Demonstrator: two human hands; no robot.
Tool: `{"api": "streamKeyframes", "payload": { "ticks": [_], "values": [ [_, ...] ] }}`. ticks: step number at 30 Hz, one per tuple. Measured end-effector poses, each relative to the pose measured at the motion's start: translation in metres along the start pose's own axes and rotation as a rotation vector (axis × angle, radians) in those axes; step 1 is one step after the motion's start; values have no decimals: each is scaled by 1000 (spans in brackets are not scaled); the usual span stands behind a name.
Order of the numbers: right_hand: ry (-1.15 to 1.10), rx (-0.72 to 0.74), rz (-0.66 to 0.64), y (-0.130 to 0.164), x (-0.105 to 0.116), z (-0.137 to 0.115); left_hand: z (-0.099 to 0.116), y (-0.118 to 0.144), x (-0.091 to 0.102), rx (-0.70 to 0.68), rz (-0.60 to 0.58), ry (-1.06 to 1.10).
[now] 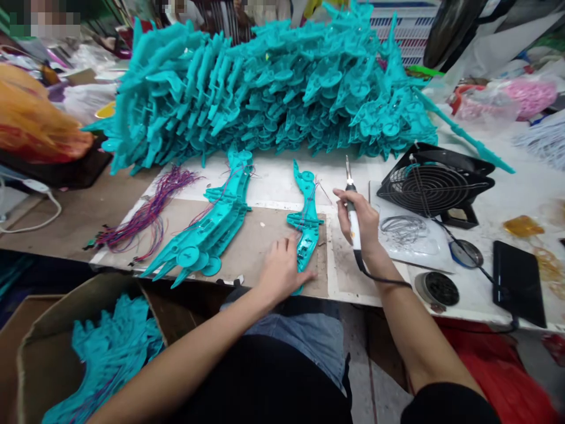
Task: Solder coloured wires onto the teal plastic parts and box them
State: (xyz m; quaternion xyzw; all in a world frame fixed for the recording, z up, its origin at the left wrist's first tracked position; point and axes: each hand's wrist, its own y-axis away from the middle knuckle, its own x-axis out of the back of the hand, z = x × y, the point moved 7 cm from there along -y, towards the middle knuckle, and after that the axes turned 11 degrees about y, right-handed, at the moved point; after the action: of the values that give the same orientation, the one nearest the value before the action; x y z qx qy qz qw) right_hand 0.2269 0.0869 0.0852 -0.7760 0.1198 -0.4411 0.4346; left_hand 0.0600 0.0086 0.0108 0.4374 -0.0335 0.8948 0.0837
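Before me on the table lies a teal plastic part (308, 203) with thin red and blue wires running along it. My left hand (280, 268) holds its lower end, the thumb lying across it and the fingers at its left edge. In my right hand (362, 218) is a soldering iron (354, 221), gripped like a pen with its metal tip pointing up and away, apart from the part. Left of my left hand lies a stack of similar teal parts (216, 221), and beyond it a bundle of red and blue wires (152, 215).
A big pile of teal parts (265, 88) spans the back. On the right are a black fan (435, 182), coiled solder wire (404, 229), a round tin (438, 288) and a dark phone-like slab (518, 282). A cardboard box (39, 353) with teal parts stands lower left.
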Motion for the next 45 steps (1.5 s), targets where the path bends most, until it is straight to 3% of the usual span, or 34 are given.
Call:
{"api": "streamKeyframes", "payload": {
  "ticks": [4, 7, 10, 15, 18, 21, 25, 29, 33, 36, 38, 41, 43, 45],
  "values": [
    [22, -63, 20, 26, 25, -13, 11, -4, -11, -20, -38, 50],
    [32, -137, 23, 41, 38, -18, 8, 8, 3, -11, -39, 173],
    [36, -172, 44, 50, 46, -23, 4, 30, 38, -43, -43, 290],
    [-32, -182, 29, 52, 41, -39, -26, 59, 124, -58, 48, 240],
    [-92, -160, 14, 48, 30, -56, -55, 55, 169, -24, 102, 147],
    [-135, -121, -9, 42, 19, -75, -79, 35, 192, -19, 83, 114],
    [-170, -102, -54, 35, 3, -91, -99, 5, 195, -34, 13, 138],
    [-188, -134, -79, 33, -23, -103, -117, -11, 190, -19, 24, 141],
    [-371, -442, -107, 40, -70, -110, -140, -20, 200, 19, 117, 251],
    [-569, -705, -110, 51, -112, -123, -167, -30, 210, 205, 167, 439],
    [-652, -797, -96, 54, -135, -135, -180, -37, 197, 362, -15, 638],
    [-719, -821, -84, 52, -159, -152, -172, -44, 165, 452, -398, 961],
    [-736, -807, -93, 48, -170, -160, -163, -46, 152, 473, -505, 1108],
    [-734, -789, -93, 45, -175, -167, -155, -47, 142, 498, -504, 1200]
  ]
}}
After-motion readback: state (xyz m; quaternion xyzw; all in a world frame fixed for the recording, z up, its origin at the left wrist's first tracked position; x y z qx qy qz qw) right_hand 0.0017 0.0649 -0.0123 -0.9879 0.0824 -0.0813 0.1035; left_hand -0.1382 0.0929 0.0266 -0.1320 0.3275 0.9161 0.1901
